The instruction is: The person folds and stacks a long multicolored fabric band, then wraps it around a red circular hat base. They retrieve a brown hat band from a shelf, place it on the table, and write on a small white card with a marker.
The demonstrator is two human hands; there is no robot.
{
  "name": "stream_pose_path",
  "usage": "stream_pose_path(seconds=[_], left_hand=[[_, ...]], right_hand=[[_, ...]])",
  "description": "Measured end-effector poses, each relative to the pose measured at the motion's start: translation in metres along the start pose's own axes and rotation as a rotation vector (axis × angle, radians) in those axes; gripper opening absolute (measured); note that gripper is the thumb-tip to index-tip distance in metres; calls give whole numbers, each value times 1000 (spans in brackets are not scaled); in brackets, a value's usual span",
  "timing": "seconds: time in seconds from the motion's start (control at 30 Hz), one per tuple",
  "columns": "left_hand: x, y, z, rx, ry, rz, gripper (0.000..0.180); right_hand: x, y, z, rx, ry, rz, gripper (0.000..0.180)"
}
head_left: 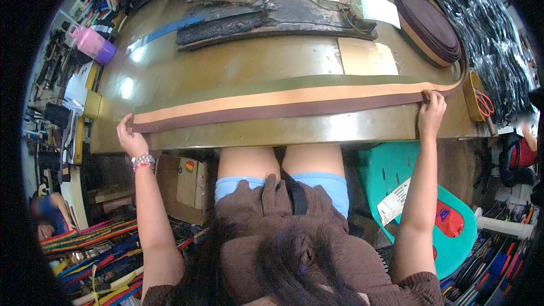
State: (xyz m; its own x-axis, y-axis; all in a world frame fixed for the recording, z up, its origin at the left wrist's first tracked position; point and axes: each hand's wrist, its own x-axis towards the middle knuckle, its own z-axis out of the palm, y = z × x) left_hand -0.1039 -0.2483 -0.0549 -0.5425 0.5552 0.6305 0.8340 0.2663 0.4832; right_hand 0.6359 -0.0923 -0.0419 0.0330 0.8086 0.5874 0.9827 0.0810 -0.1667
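Currently stretching a length of striped webbing strap (283, 102) flat along the near edge of the tabletop (238, 62). Strap: olive, tan and dark brown bands, running left to right across nearly the whole width, then curving at far right up toward a coiled roll of the same webbing (429, 25). Left hand (130, 139) pinning the cut left end, fingers pressed down on the strap end at the tabletop edge, thumb side under the rim, beaded bracelet (143, 161) on wrist. Right hand (432, 114) clamped on the strap near its right stretch, fingers curled over the top edge, gripping the webbing. Both arms spread wide, strap looks taut and flat between them.

Step judged: measuring or laying out one span of webbing off the roll; looks like mid-step, span held, not cut. Next move probably calls for keeping tension even, holding the right-hand spot as the mark, then freeing one hand for the orange-handled scissors (483, 103) standing in a holder just right of that hand. Risk: strap slipping at the left end once a hand lets go.

Elsewhere: pink bottle (92, 44) far left, dark worn boards (266, 20) across the back.
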Motion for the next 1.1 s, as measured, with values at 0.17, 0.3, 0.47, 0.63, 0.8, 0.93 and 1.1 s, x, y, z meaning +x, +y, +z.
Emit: stream_pose_path(seconds=[0.17,0.3,0.47,0.63,0.8,0.93,1.1], left_hand=[[4,-8,2,25,-34,-40,46],[6,-25,4,63,-72,-47,45],[5,-43,4,250,-68,-84,39],[2,-43,6,290,-52,-345,42],[-2,-41,5,359,-44,-306,47],[-11,-49,4,404,14,-230,42],[-20,-47,7,204,182,-277,37]], right_hand=[[0,-8,0,-16,-37,39,33],[0,-10,-2,7,-74,32,32],[1,-12,-8,56,-111,-15,33],[3,-17,-13,130,-148,-2,34],[6,-17,-12,141,-159,-32,36],[6,-12,-8,162,-161,-36,36],[9,-16,-16,226,-69,-16,32]])
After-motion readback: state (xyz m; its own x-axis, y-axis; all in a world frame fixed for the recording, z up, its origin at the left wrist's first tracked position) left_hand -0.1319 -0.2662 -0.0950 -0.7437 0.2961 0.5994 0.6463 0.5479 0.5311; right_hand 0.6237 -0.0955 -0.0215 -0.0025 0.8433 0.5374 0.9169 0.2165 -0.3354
